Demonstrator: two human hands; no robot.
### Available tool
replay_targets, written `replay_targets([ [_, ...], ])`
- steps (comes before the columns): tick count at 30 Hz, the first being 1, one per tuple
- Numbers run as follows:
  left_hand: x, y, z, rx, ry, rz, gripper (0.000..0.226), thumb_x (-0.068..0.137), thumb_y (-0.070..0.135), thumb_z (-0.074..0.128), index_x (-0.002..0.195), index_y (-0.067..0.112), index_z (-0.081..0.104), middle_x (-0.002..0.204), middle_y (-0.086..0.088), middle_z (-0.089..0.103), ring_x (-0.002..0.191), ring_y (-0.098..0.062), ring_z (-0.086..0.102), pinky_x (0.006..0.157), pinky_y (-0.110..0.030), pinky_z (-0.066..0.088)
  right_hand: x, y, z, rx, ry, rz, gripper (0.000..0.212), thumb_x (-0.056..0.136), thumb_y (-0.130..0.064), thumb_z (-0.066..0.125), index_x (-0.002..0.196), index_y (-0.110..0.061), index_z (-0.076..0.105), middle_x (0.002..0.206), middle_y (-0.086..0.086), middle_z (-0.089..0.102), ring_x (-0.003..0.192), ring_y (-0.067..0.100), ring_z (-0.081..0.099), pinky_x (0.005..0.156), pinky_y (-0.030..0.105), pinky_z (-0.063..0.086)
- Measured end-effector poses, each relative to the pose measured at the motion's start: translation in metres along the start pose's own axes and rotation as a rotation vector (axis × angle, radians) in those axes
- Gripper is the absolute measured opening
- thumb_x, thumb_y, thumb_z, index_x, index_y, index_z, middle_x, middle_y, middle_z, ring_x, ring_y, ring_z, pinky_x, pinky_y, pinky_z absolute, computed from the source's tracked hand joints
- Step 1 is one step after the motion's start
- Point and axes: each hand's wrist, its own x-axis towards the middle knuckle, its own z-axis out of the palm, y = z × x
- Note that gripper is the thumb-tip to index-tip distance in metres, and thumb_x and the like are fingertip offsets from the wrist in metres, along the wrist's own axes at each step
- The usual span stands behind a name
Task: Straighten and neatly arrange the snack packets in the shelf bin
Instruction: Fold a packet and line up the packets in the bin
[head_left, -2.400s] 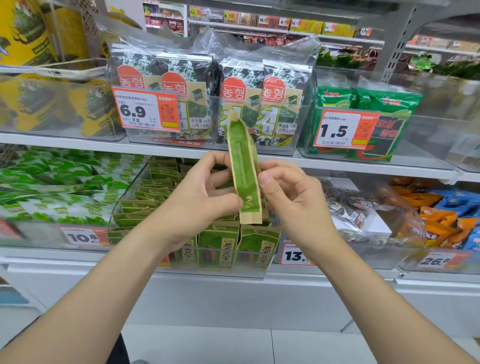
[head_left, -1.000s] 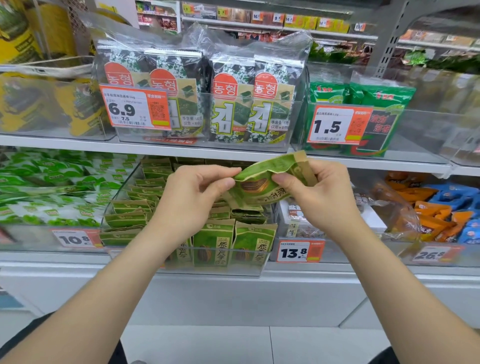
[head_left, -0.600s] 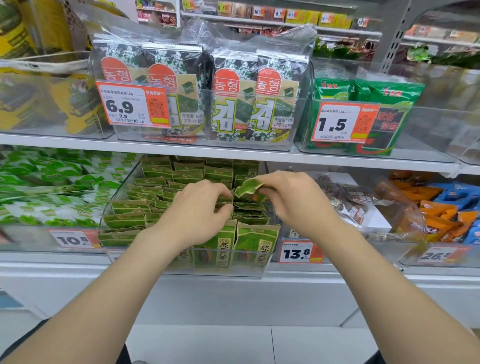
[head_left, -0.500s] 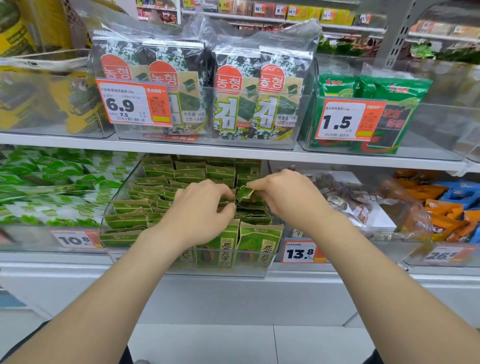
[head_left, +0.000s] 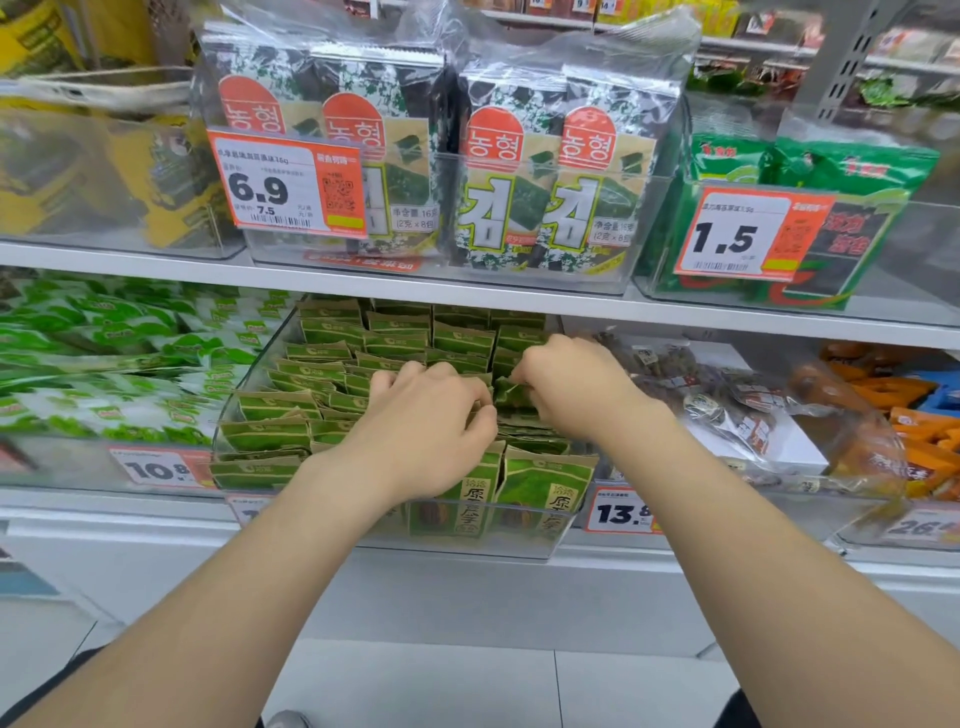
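Snack packet (head_left: 511, 392): green and a little folded, low in the shelf bin (head_left: 467, 550), in the right column of packets, about halfway back.
Right hand (head_left: 566, 384): pinches the right end of the packet with narrow, curled fingers.
Left hand (head_left: 426, 415): fingers are curled down on the rows just left of the grip. The thumb meets the packet, but I cannot tell if it pinches or only presses.
Neighbour packets (head_left: 395, 338): stand in close rows behind and left of the grip.
Front packets (head_left: 540, 493): two stand upright below the grip, toward the person.
Risk, bending: the packet may go in crooked or creased, because the gap under the grip looks tight (soft bags fold easily).
Risk, tipping: a hard push down can lean the front packets forward or flatten those under the grip, so the column loses its line.
Risk, dragging: the left fingers can pull the rows beside the grip out of place when they lift.
Change: 2.4 s ago the packet stands upright above the bin between both hands. 1.0 s ago it lies flat in the air. Now it is down among the rows, and both hands are lower.
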Motion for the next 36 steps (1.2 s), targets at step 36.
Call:
replay_targets([
  [36,0.001,0.011,-0.010,-0.044,-0.185,0.096,0.028,0.103,0.050,0.050,0.111,0.051,0.076,0.143,0.017,0.054,0.134,-0.028,0.037,0.097,-0.052,0.023,0.005,-0.003,-0.019,-0.199,-0.157,-0.120,0.048,0.089,-0.018,0.074,0.067,-0.023,0.032,0.069,-0.003,0.033,0.087,0.028,0.040,0.094,0.039,0.039],
])
